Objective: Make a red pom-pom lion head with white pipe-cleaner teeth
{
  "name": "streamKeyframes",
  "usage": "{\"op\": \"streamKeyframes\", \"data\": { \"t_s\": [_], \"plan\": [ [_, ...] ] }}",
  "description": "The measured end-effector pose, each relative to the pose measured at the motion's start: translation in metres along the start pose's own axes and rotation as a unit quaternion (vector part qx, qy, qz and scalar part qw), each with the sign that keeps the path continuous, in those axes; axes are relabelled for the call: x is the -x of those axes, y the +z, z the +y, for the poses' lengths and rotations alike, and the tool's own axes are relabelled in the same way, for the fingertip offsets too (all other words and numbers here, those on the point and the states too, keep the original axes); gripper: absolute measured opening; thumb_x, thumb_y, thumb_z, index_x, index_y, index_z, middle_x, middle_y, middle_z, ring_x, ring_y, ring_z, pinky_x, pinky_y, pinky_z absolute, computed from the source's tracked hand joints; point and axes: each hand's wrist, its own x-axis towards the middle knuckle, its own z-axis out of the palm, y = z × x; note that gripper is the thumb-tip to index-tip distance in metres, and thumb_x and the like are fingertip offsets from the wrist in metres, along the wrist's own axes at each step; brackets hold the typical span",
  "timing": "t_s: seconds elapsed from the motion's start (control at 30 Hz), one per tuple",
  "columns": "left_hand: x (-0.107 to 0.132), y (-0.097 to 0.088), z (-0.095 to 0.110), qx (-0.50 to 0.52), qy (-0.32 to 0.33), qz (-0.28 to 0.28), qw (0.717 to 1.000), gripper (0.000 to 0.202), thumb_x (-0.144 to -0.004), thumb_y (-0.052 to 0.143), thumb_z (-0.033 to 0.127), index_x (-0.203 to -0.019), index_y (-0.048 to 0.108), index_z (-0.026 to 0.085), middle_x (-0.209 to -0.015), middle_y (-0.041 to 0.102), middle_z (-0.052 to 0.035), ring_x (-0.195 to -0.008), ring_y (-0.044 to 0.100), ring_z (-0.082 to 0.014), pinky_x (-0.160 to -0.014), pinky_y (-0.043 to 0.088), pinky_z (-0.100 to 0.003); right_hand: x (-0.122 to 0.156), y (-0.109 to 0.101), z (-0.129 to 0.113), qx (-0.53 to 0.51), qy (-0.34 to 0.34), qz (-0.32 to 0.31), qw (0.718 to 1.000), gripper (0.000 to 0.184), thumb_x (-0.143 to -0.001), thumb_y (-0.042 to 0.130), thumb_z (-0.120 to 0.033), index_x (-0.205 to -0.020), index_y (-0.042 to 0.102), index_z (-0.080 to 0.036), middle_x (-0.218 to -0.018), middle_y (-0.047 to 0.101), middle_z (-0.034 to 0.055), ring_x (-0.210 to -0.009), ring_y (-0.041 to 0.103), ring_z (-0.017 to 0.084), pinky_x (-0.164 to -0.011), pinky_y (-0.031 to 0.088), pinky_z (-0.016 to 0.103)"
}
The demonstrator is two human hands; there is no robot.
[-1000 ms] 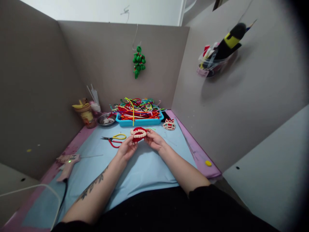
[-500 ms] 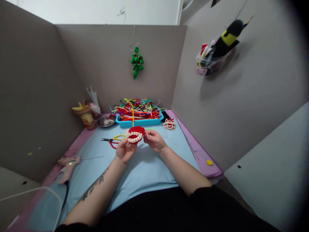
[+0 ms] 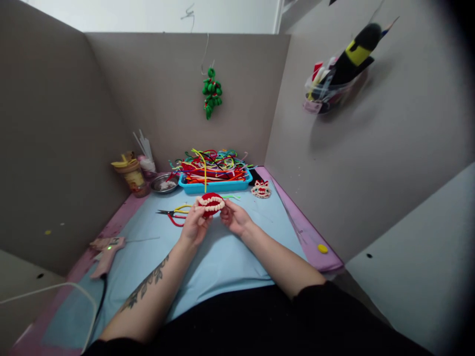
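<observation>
Between my two hands is a red fuzzy piece (image 3: pixel 212 201) edged with a curled white trim, held above the blue cloth. My left hand (image 3: pixel 195 224) is closed on its left side, thumb on the front. At its right edge, the fingers of my right hand (image 3: pixel 234 217) are pinched together on it. Behind my left hand lie scissors (image 3: pixel 174 214) with one yellow and one red handle, partly covered by the hand. A small green strip (image 3: pixel 232 197) rests beyond my right hand. Farther right is a finished-looking red and white fuzzy face (image 3: pixel 261 190).
A blue tray (image 3: pixel 215 186) heaped with coloured pipe cleaners stands at the back, beside a metal bowl (image 3: pixel 164 184) and cups (image 3: pixel 134 179). A pink glue gun (image 3: pixel 107 254) with its cable lies left. A yellow cap (image 3: pixel 322 248) sits at the right edge. Partitions surround the table.
The red piece has turned in my hands, so its white trim now lies flatter and reaches my right fingers. My right hand has shifted slightly against it.
</observation>
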Motion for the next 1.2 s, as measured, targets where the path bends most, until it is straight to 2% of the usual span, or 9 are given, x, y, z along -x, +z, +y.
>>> {"op": "streamKeyframes", "data": {
  "t_s": [0.1, 0.17, 0.2, 0.27, 0.37, 0.47, 0.6, 0.87, 1.2],
  "plan": [
    [-0.003, 0.000, -0.003, -0.032, 0.052, 0.039, 0.997, 0.038, -0.069, 0.074, 0.018, -0.100, 0.054, 0.022, -0.094, 0.064, 0.0000, -0.078, 0.064, -0.0112, -0.060, 0.050, -0.018, -0.002, -0.001, 0.008, 0.074, -0.048, 0.080, 0.993, 0.030, -0.062, 0.071, -0.033, -0.082, 0.051, -0.021, -0.062, 0.051, -0.0059, -0.048, 0.042, 0.007, -0.043, 0.028, 0.019],
    [-0.003, 0.001, -0.004, -0.047, 0.080, 0.059, 0.994, 0.043, -0.067, 0.076, 0.018, -0.102, 0.052, 0.023, -0.094, 0.064, -0.0004, -0.081, 0.065, -0.0131, -0.063, 0.051, -0.020, 0.002, 0.000, 0.012, 0.187, -0.179, 0.118, 0.959, 0.026, -0.064, 0.067, -0.029, -0.083, 0.051, -0.022, -0.069, 0.052, -0.0044, -0.055, 0.046, 0.009, -0.048, 0.035, 0.021],
    [-0.003, 0.001, -0.004, -0.054, 0.092, 0.067, 0.992, 0.045, -0.066, 0.076, 0.018, -0.103, 0.051, 0.023, -0.095, 0.064, -0.0006, -0.083, 0.065, -0.0144, -0.065, 0.051, -0.022, 0.005, 0.001, 0.013, 0.262, -0.260, 0.127, 0.921, 0.022, -0.067, 0.066, -0.027, -0.083, 0.053, -0.022, -0.074, 0.053, -0.0029, -0.060, 0.048, 0.011, -0.053, 0.039, 0.024],
    [-0.001, 0.003, -0.006, -0.069, 0.108, 0.080, 0.989, 0.049, -0.065, 0.077, 0.019, -0.105, 0.049, 0.024, -0.096, 0.064, -0.0012, -0.084, 0.065, -0.0161, -0.068, 0.052, -0.027, 0.013, 0.003, 0.013, 0.414, -0.408, 0.114, 0.806, 0.013, -0.074, 0.062, -0.025, -0.086, 0.058, -0.022, -0.084, 0.056, 0.0016, -0.076, 0.053, 0.015, -0.069, 0.046, 0.030],
    [0.003, 0.006, -0.008, -0.079, 0.115, 0.084, 0.987, 0.054, -0.063, 0.079, 0.021, -0.107, 0.047, 0.024, -0.098, 0.064, -0.0016, -0.082, 0.065, -0.0154, -0.071, 0.053, -0.030, 0.022, 0.006, 0.010, 0.550, -0.523, 0.078, 0.647, 0.010, -0.082, 0.058, -0.024, -0.091, 0.063, -0.023, -0.093, 0.058, 0.0066, -0.094, 0.054, 0.021, -0.085, 0.045, 0.039],
    [0.005, 0.009, -0.010, -0.074, 0.110, 0.078, 0.988, 0.057, -0.062, 0.080, 0.020, -0.107, 0.046, 0.024, -0.098, 0.065, -0.0011, -0.080, 0.064, -0.0140, -0.073, 0.053, -0.030, 0.024, 0.009, 0.007, 0.595, -0.550, 0.067, 0.582, 0.010, -0.085, 0.057, -0.024, -0.093, 0.064, -0.023, -0.093, 0.061, 0.0069, -0.095, 0.055, 0.022, -0.087, 0.044, 0.039],
    [0.006, 0.010, -0.010, -0.062, 0.112, 0.057, 0.990, 0.057, -0.063, 0.080, 0.018, -0.108, 0.046, 0.024, -0.100, 0.065, -0.0016, -0.082, 0.064, -0.0138, -0.075, 0.053, -0.030, 0.021, 0.009, 0.006, 0.613, -0.551, 0.062, 0.563, 0.010, -0.087, 0.055, -0.020, -0.091, 0.063, -0.022, -0.089, 0.065, 0.0058, -0.091, 0.057, 0.022, -0.086, 0.044, 0.039],
    [0.004, 0.008, -0.015, -0.067, 0.123, 0.056, 0.989, 0.060, -0.061, 0.081, 0.016, -0.110, 0.046, 0.024, -0.105, 0.065, -0.0036, -0.088, 0.065, -0.0147, -0.079, 0.052, -0.030, 0.019, 0.007, 0.008, 0.608, -0.542, 0.078, 0.575, 0.009, -0.086, 0.054, -0.020, -0.088, 0.062, -0.021, -0.086, 0.064, 0.0063, -0.089, 0.056, 0.021, -0.083, 0.045, 0.038],
    [0.003, 0.010, -0.011, -0.069, 0.127, 0.064, 0.987, 0.048, -0.065, 0.079, 0.020, -0.102, 0.049, 0.023, -0.095, 0.066, -0.0013, -0.084, 0.065, -0.0147, -0.076, 0.052, -0.029, 0.018, 0.007, 0.010, 0.598, -0.552, 0.029, 0.580, 0.014, -0.085, 0.054, -0.018, -0.097, 0.061, -0.020, -0.088, 0.066, 0.0059, -0.088, 0.056, 0.020, -0.083, 0.046, 0.037]
  ]
}}
